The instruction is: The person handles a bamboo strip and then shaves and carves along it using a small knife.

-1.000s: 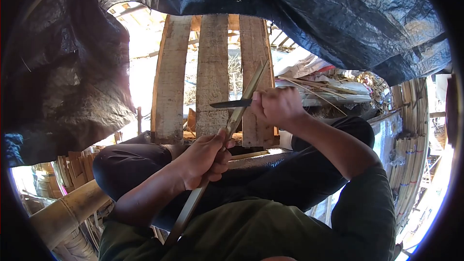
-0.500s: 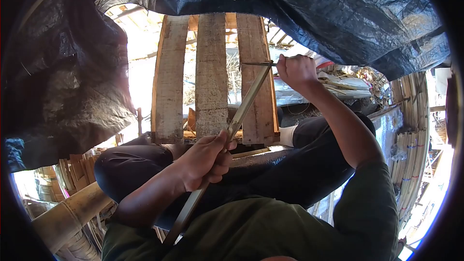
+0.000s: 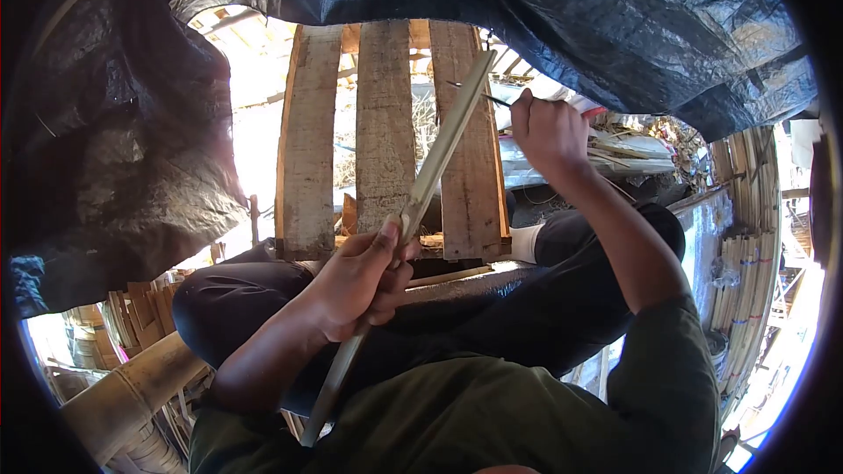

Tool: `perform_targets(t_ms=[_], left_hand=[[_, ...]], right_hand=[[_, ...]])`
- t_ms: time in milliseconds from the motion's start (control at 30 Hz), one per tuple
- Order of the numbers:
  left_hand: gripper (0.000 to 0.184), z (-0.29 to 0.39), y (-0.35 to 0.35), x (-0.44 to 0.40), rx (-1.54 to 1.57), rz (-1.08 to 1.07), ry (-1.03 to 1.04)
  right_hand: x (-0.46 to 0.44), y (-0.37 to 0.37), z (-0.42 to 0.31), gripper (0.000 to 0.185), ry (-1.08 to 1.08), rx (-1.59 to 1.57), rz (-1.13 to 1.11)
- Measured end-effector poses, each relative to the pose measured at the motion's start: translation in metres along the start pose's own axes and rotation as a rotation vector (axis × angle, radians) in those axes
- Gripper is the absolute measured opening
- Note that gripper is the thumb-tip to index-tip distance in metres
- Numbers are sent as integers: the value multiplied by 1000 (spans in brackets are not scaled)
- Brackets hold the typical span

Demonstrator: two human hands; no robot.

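Observation:
A long, pale bamboo strip (image 3: 443, 145) slants from my lap up to the right, across the front of the wooden slats. My left hand (image 3: 364, 281) is wrapped round it below its middle, thumb lying along the upper face. In my right hand (image 3: 553, 133) is a thin knife (image 3: 497, 101), its handle hidden by the fingers. The blade points left and passes behind the strip near its upper end, with the tip showing on the far side. Whether the blade touches the strip I cannot tell.
Three upright wooden slats (image 3: 384, 123) stand ahead between my bent knees. Dark plastic sheeting (image 3: 615, 17) hangs overhead and at the left. A thick bamboo pole (image 3: 132, 391) lies at lower left. Bundled strips (image 3: 748, 290) stand at right; scraps (image 3: 628, 149) lie beyond my right hand.
The strip's upper end has risen, and my left hand has shifted slightly up and left with it. The knife now crosses behind the strip below its end, its blade tilted differently.

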State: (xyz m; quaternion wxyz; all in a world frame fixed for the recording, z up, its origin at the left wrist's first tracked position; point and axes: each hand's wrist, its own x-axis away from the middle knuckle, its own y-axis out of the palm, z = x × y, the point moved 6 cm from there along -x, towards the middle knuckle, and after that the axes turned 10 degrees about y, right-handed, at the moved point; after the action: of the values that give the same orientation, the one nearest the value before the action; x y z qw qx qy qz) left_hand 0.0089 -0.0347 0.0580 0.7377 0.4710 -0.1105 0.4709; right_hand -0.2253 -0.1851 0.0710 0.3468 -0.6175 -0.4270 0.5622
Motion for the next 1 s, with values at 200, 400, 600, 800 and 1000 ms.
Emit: perform_targets(t_ms=[200,400,600,800,1000], left_hand=[[37,1,-4,-4,64,81,14],[36,-9,-6,-14,83,105,-4],[36,-3,-8,-16,52,169,-8],[35,-6,-20,-17,49,164,7],[36,-2,-20,-12,68,144,15]], right_hand=[[25,-25,-9,23,-373,188,351],[46,-27,-31,11,-611,466,558],[48,10,-12,13,-548,295,405],[31,78,53,36,64,38,-375],[-16,68,118,70,711,-101,-406]])
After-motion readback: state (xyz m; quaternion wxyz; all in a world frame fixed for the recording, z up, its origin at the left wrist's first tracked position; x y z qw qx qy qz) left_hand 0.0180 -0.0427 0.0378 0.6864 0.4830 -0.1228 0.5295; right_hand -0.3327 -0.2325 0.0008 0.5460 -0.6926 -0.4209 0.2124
